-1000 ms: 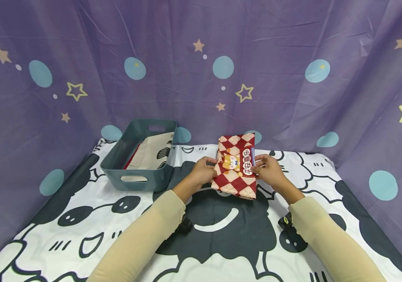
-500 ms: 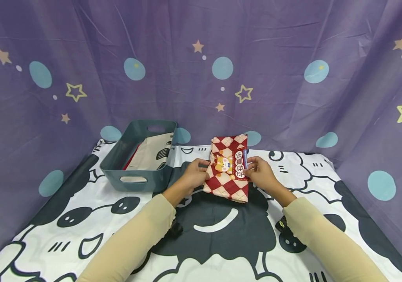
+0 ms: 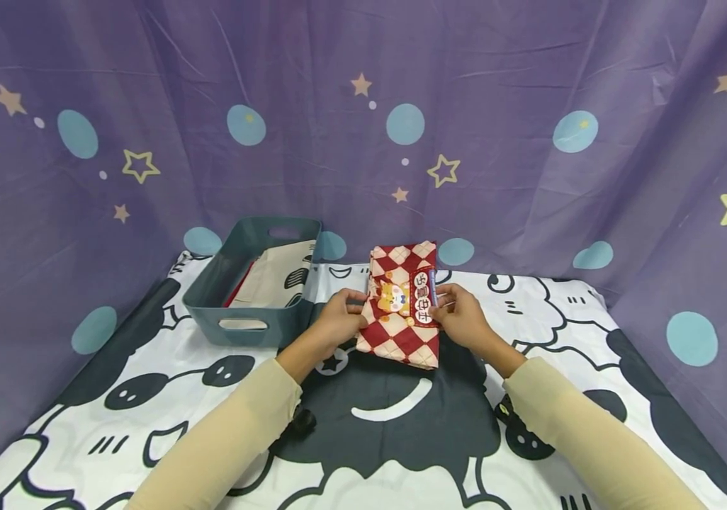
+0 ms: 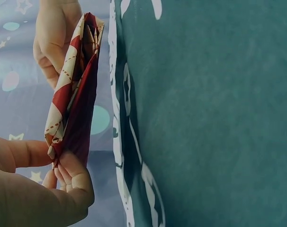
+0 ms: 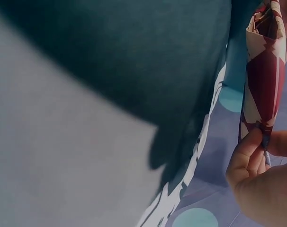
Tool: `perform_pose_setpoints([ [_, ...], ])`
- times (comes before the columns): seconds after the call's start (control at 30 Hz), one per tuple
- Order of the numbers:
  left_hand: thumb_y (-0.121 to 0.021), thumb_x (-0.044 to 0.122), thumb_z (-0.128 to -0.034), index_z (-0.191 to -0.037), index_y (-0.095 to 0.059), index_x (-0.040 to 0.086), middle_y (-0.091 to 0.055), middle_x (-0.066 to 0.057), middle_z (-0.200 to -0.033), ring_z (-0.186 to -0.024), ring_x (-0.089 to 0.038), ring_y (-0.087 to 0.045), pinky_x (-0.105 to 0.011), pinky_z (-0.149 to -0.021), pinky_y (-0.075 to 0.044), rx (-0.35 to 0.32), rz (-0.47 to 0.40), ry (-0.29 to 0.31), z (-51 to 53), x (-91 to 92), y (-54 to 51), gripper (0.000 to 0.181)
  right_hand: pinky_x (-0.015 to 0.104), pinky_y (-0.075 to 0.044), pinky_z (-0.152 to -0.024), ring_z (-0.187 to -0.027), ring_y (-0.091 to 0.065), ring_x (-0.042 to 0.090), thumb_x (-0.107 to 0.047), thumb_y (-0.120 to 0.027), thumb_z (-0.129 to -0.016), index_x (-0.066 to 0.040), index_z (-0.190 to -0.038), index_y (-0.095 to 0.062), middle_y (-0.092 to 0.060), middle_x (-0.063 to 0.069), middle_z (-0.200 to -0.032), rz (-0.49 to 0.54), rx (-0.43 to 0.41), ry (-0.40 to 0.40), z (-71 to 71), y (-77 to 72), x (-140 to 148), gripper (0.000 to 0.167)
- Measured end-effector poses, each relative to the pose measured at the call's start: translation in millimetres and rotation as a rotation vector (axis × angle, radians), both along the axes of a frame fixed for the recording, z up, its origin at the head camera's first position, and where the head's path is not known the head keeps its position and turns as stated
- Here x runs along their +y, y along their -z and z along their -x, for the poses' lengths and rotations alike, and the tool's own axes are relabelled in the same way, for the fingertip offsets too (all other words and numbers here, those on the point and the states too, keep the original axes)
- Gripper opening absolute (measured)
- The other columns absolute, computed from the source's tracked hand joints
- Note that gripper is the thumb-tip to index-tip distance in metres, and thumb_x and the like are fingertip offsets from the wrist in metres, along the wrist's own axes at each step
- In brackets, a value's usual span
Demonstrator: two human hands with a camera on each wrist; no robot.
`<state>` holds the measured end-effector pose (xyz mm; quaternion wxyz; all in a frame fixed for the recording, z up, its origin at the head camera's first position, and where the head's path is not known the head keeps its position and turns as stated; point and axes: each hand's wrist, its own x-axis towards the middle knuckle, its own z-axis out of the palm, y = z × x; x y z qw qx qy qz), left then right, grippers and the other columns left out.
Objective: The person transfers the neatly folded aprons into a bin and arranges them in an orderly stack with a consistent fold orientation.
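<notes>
Between my two hands is a folded cloth (image 3: pixel 397 336) in red and cream diamonds, with a cartoon animal and a red lettered label on its front. My left hand (image 3: pixel 338 319) pinches its left edge between thumb and fingers. On the opposite edge, beside the label, my right hand (image 3: pixel 463 316) pinches it in the same way. The left wrist view shows the folded layers (image 4: pixel 75 90) of the cloth edge-on, held up off the surface. In the right wrist view the fingers (image 5: pixel 245 153) close on its lower end.
A blue-green basket (image 3: pixel 287 329) with handle slots stands to the left of my hands. Inside it lies a folded beige cloth (image 3: pixel 268 273) with dark prints, and something red beside it. A cartoon-print cover (image 3: pixel 395 439) spreads below, and a purple curtain (image 3: pixel 497 191) hangs behind.
Both hands have carried the checkered cloth to the left, closer to the basket. My grip on its two edges stays the same, and the basket has not moved.
</notes>
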<state>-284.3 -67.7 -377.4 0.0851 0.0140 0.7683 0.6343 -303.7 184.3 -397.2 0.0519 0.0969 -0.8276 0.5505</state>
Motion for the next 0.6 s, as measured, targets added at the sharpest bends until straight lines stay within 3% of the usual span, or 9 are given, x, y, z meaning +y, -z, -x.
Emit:
perform_pose_setpoints([
  [0.6, -0.059, -0.013, -0.0894, -0.136, -0.048, 0.001, -0.056, -0.021, -0.121, -0.096, -0.028, -0.062, -0.031, -0.065, -0.056, 0.067, -0.017, -0.002, -6.5, -15.5, -25.5, 0.05, 0.027, -0.058, -0.064, -0.086, -0.061, 0.026, 0.003, -0.067, -0.093, 0.009, -0.133, -0.054, -0.061, 0.022, -0.105, -0.047, 0.097, -0.002, -0.1, -27.7, -13.7, 0.042],
])
